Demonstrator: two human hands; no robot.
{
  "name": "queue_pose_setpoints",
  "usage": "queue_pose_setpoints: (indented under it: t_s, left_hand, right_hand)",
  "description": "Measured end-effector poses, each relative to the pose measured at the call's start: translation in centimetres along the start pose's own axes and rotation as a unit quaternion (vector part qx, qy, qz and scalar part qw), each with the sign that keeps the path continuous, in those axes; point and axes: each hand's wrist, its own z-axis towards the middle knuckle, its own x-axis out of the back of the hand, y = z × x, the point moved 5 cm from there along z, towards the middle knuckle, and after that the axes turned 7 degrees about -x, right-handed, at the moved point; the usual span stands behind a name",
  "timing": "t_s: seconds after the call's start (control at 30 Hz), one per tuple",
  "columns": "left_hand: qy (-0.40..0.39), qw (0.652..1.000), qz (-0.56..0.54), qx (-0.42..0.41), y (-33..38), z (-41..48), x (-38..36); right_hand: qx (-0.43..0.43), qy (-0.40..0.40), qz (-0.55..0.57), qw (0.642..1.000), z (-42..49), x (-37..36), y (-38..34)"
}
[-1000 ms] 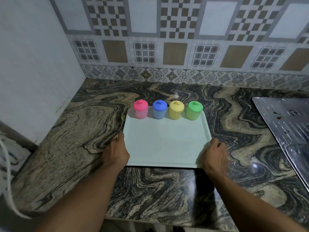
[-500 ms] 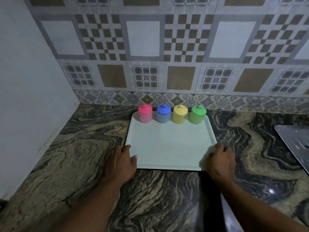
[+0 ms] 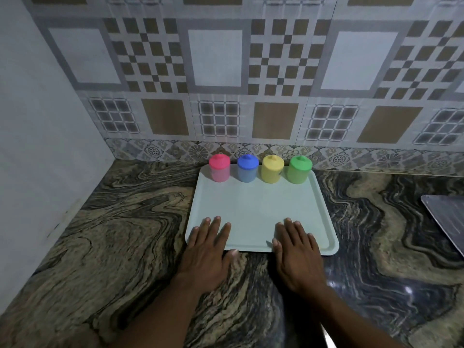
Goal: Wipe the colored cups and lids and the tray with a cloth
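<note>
A pale green tray (image 3: 261, 207) lies on the marbled counter. Along its far edge stand lidded cups in a row: pink cup (image 3: 219, 168), blue cup (image 3: 247, 168), yellow cup (image 3: 272, 169) and green cup (image 3: 300, 169), each with its lid on. My left hand (image 3: 208, 249) lies flat, palm down, with fingers spread over the tray's near left edge. My right hand (image 3: 296, 252) lies flat the same way over the near edge, right of the middle. Neither hand holds anything. No cloth is in view.
The dark swirled stone counter (image 3: 125, 234) meets a white side wall on the left and a patterned tile wall (image 3: 226, 84) behind the cups. The corner of a metal sheet (image 3: 447, 219) shows at the right edge.
The tray has slid back toward the tile wall. Both hands have left the tray's sides and now lie flat on its near edge. The camera has tilted up.
</note>
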Motion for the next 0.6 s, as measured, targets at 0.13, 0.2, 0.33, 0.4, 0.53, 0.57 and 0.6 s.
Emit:
queue_pose_setpoints:
  t_s: [0.13, 0.2, 0.33, 0.4, 0.53, 0.57, 0.6]
  left_hand:
    - [-0.016, 1.000, -0.004, -0.002, -0.6, 1.0, 0.2]
    - [-0.027, 1.000, -0.006, -0.002, -0.8, 1.2, 0.2]
    - [-0.086, 0.996, -0.024, 0.009, -0.5, 1.3, 0.7]
    - [-0.105, 0.994, -0.024, 0.020, -0.3, 1.3, 1.3]
    - [-0.091, 0.995, -0.026, 0.018, 0.9, 1.8, 4.5]
    - [-0.084, 0.996, -0.018, 0.013, 1.2, 2.1, 6.0]
    - [-0.073, 0.997, -0.012, 0.013, 1.4, 2.6, 7.8]
  right_hand:
    - [-0.024, -0.013, -0.004, 1.000, 1.0, -0.3, -0.4]
    - [-0.032, -0.018, -0.008, 0.999, 1.3, -0.5, -0.3]
    - [-0.041, -0.057, 0.005, 0.998, 1.8, -0.5, -0.1]
    - [-0.035, -0.084, 0.006, 0.996, 2.1, -0.2, -0.1]
    - [-0.028, -0.092, -0.004, 0.995, 3.2, 3.1, -0.7]
    - [-0.021, -0.086, -0.005, 0.996, 3.5, 4.7, -1.2]
    - [-0.012, -0.077, -0.005, 0.997, 3.9, 6.4, -1.8]
